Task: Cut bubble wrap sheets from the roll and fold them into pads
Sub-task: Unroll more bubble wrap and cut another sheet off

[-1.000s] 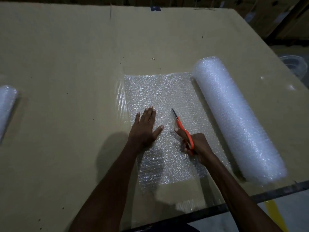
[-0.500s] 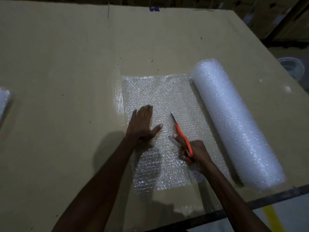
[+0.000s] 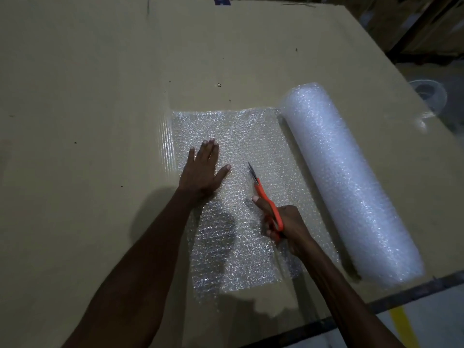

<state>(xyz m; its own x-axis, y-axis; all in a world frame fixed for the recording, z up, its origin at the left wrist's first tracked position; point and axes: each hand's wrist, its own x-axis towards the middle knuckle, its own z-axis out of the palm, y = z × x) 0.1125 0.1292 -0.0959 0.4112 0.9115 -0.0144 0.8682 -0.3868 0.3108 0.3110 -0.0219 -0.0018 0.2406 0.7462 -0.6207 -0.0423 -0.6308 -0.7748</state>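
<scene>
Because the bubble wrap sheet (image 3: 241, 151) is light, soft and slidey, we press it down with our flat, open left hand (image 3: 203, 169) near the table's (image 3: 75, 71) front edge while our right hand (image 3: 286, 227) grips the orange scissors (image 3: 266, 194).

Dim, warm cast overall. Light from above and behind; arm shadows fall on tabletop (image 3: 88, 96). Glints sparkle on bubble wrap roll (image 3: 351, 182). Wide-angle bending at edges; far right corner soft, murky.

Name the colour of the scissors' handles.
Orange, on the scissors held in the right hand; head view.
</scene>
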